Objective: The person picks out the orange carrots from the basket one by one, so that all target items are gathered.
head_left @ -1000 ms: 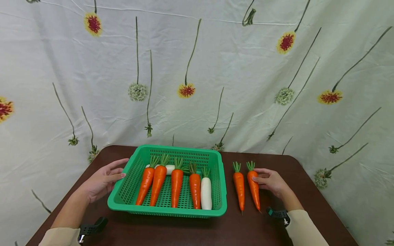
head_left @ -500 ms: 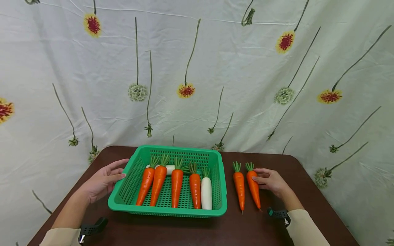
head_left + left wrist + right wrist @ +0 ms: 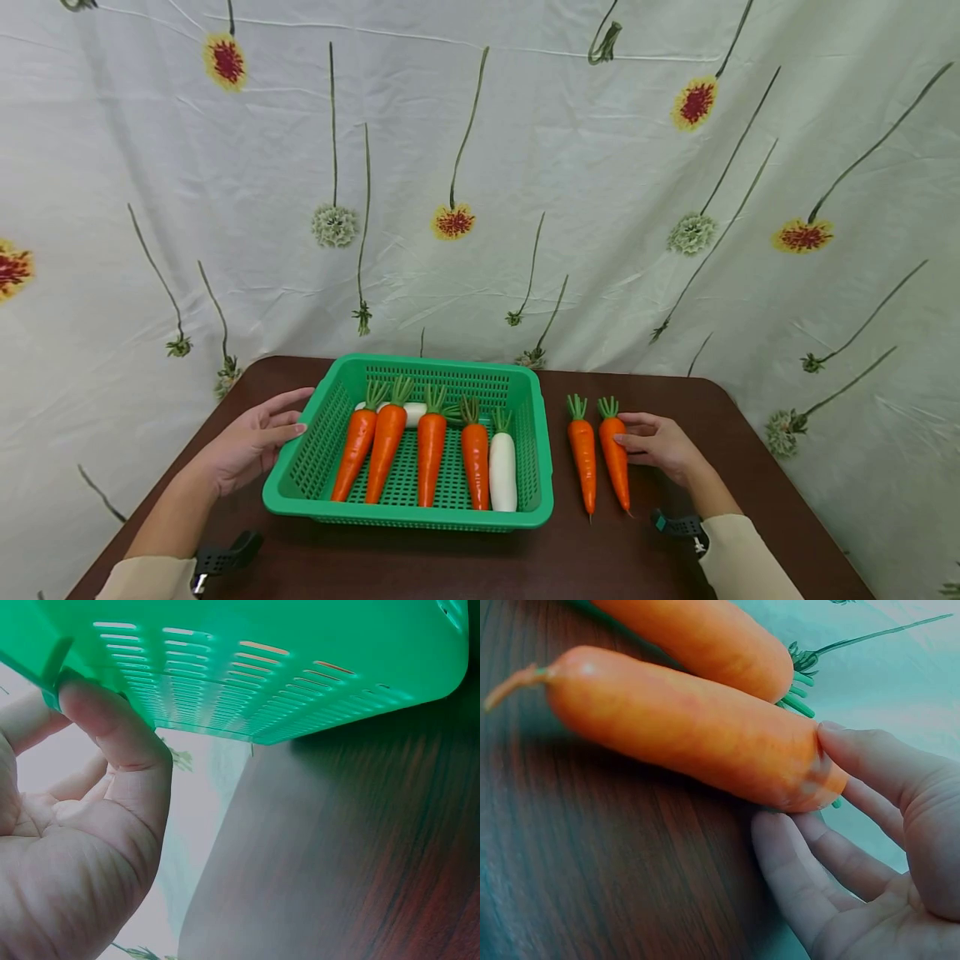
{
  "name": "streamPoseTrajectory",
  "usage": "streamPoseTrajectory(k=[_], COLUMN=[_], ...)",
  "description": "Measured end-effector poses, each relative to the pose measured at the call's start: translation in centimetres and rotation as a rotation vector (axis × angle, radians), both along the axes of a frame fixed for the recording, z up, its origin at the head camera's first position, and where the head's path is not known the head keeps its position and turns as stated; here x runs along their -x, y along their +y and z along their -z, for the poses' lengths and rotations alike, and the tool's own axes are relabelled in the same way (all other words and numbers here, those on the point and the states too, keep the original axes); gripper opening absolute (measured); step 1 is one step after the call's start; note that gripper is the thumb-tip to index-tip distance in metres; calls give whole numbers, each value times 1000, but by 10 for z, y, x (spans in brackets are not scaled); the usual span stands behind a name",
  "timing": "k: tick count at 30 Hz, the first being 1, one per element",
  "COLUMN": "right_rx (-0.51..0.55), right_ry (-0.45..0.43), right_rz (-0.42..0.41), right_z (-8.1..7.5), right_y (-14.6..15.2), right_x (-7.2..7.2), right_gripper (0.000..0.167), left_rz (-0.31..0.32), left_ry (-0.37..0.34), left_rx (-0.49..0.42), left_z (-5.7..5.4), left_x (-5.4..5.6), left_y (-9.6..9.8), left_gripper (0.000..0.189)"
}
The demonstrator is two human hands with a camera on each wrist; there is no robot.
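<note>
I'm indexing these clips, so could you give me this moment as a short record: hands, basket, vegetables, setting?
Left hand: touches the left rim of the green basket
Right hand: pinches the rightmost carrot near its leafy end
In basket: four carrots and two white radishes, one lying crosswise behind carrots
Beside held carrot: another carrot, untouched
Surface: dark table
Backdrop: pale cloth with flower print
</note>
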State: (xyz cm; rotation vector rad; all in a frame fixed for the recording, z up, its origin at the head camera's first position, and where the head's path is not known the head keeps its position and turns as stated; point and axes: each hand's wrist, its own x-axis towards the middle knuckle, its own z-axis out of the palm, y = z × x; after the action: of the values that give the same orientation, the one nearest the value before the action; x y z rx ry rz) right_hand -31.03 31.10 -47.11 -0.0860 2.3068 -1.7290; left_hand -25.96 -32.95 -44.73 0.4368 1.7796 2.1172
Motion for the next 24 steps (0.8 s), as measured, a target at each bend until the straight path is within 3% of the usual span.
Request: streamPoseTrajectory(k=[11, 18, 24], right_rx=[-34, -231, -256], right_ry=[62, 248, 318], right_rz=[34, 131, 172], right_z=[1, -4, -9], right_y=[1, -4, -16], right_x=[1, 3, 0], right_gripper=[62, 54, 49], left_rz=[-2, -8, 13], left_ry=[-5, 0, -1], left_rx=[5, 15, 2], left_z=[1, 0, 0], left_x=[1, 0, -1], left_y=[0, -1, -1], left_gripper=[58, 57, 56])
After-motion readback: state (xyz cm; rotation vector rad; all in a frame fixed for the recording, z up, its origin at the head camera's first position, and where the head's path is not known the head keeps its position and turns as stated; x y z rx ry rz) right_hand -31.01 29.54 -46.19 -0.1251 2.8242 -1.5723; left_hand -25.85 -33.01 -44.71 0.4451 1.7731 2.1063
